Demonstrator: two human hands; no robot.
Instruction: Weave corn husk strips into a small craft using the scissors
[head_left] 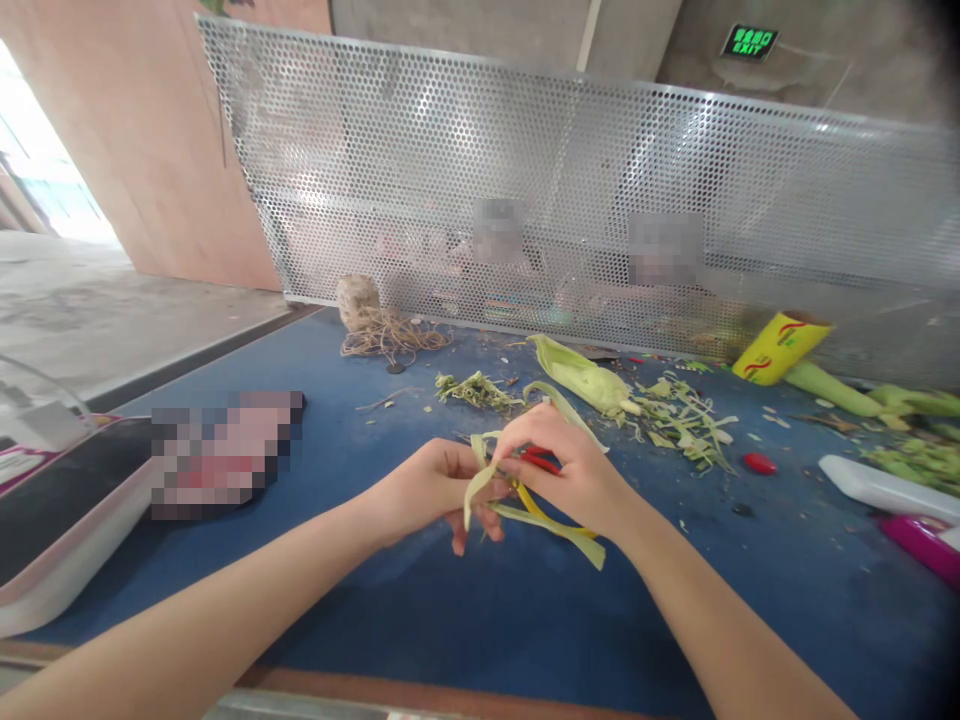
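The left hand (435, 488) and right hand (571, 462) pinched the pale strips (477, 488) with narrow fingers, above the blue table (420, 610). The strips looked light, soft, easily torn; near the knot of fingers seemed the safest hold.

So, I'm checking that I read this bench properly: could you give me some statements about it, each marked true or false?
1. The right hand holds a red item. True.
2. The left hand is far from the pale strips. False: the left hand is right at the pale strips.
3. The yellow tube is left of both hands. False: the yellow tube is to their right.
4. Shredded greens lie on the blue surface. True.
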